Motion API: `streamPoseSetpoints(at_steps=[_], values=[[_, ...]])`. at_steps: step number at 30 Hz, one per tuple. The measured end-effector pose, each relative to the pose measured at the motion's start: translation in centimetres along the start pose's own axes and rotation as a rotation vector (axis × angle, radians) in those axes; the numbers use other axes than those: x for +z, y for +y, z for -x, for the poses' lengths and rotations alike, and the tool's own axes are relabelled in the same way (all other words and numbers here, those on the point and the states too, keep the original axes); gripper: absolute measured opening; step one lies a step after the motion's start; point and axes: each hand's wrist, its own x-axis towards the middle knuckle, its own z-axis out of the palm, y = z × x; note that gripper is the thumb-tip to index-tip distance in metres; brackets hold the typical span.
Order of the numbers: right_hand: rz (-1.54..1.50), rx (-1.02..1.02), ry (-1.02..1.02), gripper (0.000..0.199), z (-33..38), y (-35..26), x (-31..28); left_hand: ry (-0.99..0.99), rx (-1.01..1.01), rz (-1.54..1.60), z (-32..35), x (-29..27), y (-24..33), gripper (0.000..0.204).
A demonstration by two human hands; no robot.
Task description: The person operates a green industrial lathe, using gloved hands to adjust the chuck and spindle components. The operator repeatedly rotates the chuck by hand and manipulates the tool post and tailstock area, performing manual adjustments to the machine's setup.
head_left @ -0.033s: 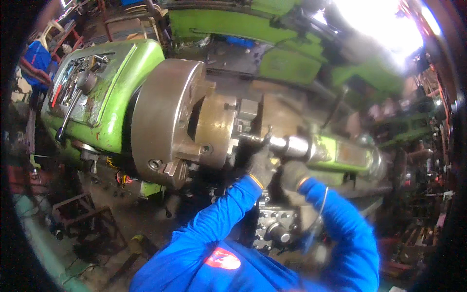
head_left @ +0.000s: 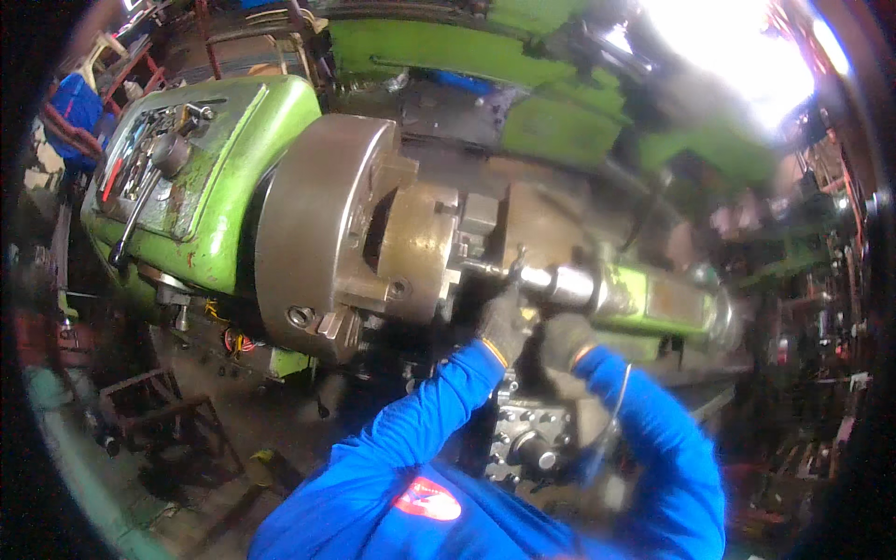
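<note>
My left hand (head_left: 504,319), in a dark grey glove, is closed beside the shiny metal spindle (head_left: 568,285) of a green lathe's tailstock (head_left: 644,297). A small metal piece (head_left: 519,258) stands up just beyond its fingers; what the hand grips is hidden. Close by on the right, my gloved right hand (head_left: 564,343) looks curled into a rounded shape below the spindle, its fingertips out of sight. To the left of both hands, the big lathe chuck (head_left: 313,224) clamps a brass-coloured round workpiece (head_left: 411,238) in its jaws.
A tool post (head_left: 530,439) with several bolts sits between my forearms. Hand tools lie in a tray (head_left: 194,219) on the green headstock, beside a long lever (head_left: 136,217). A metal frame (head_left: 168,415) stands on the floor at the lower left. Another green machine (head_left: 448,42) is beyond.
The whole view has shifted very slightly. Both hands stay at the same place by the tailstock spindle.
</note>
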Motion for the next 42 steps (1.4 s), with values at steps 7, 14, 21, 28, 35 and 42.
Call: streamPoseSetpoints(at_steps=[7,14,21,28,35,42], values=[[0.014,0.011,0.010,0.031,-0.6,0.0,0.6,0.003,-0.121,0.178,-0.2,-0.6,-0.4,0.026],[-0.003,-0.021,0.020,0.031,-1.1,0.9,2.2,-0.017,0.122,-0.094,1.6,0.2,-0.3,0.019],[0.014,-0.074,0.055,0.032,-1.1,0.8,2.1,0.110,-0.112,0.164,2.3,1.5,1.0,0.036],[-0.155,-0.063,0.250,0.023,0.5,-0.6,0.5,-0.163,-0.017,-0.182,1.3,-2.7,2.2,0.038],[-0.395,-0.186,0.413,0.021,0.5,-0.6,2.2,0.079,0.354,-0.777,6.6,-8.4,3.2,0.031],[-0.449,-0.223,0.282,0.026,-1.5,1.0,2.2,-0.165,0.524,-1.100,17.7,-10.2,10.2,0.020]])
